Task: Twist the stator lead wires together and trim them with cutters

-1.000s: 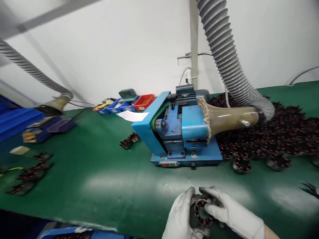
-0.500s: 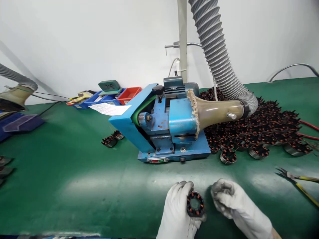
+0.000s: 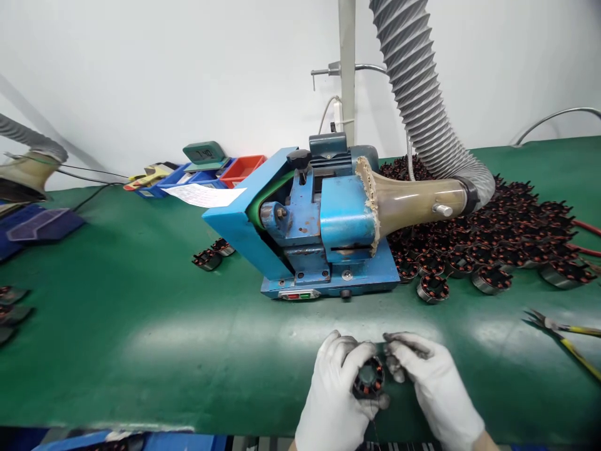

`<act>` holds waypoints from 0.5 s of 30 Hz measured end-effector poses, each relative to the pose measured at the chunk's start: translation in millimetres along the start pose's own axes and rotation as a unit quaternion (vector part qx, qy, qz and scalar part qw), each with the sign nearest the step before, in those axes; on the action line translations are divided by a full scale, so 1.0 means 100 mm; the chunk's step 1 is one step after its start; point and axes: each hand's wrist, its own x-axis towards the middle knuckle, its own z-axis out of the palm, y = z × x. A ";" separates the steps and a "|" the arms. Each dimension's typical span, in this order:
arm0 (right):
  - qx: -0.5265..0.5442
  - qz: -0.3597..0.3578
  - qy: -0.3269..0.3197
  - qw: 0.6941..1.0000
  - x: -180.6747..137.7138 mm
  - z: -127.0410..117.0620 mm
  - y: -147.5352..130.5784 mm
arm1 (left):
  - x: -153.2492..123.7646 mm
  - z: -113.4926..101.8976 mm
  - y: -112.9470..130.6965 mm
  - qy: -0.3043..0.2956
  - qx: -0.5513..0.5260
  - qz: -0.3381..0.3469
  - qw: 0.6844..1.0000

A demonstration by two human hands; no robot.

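Both my hands wear white gloves and meet near the front edge of the green bench. My left hand [image 3: 335, 391] is closed around a small round stator [image 3: 369, 378] with copper windings, its open face turned up. My right hand [image 3: 425, 376] has curled fingers pinching at the stator's right rim. A blue bench machine [image 3: 310, 228] stands right behind them, with a beige nozzle [image 3: 413, 203] and a grey ribbed hose [image 3: 417, 94] on its right side.
A heap of stators [image 3: 498, 238] lies right of the machine, two more stators [image 3: 213, 254] to its left. Yellow-handled cutters [image 3: 561, 335] rest at the right. Blue and red bins [image 3: 211, 175] and a green timer [image 3: 205, 153] sit at the back.
My right hand, apart from the stator half a second ago, has come back onto its rim. The view has shifted right since the earliest frame.
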 end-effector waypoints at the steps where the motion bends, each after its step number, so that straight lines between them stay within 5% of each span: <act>1: 0.037 -0.007 0.029 0.999 -0.01 -0.05 -0.07 | 0.00 0.01 0.00 -0.007 -0.001 -0.011 1.000; 4: 0.070 -0.095 0.098 0.988 -0.03 -0.24 -0.28 | 0.00 0.04 -0.01 -0.001 0.016 -0.037 0.999; 7: -0.142 -0.232 -0.048 0.961 -0.07 -0.32 -0.31 | 0.00 0.07 -0.04 0.034 0.043 -0.045 0.998; 9: -0.333 -0.316 -0.187 0.869 -0.11 -0.30 -0.22 | -0.01 0.09 -0.05 0.043 0.046 -0.044 0.997; 12: -0.489 -0.418 -0.218 0.734 -0.18 -0.23 -0.05 | -0.02 0.09 -0.06 0.045 0.042 -0.047 0.997; 15: -0.500 -0.466 -0.187 0.705 -0.23 -0.21 0.01 | 0.00 0.05 -0.03 0.041 0.032 -0.059 0.997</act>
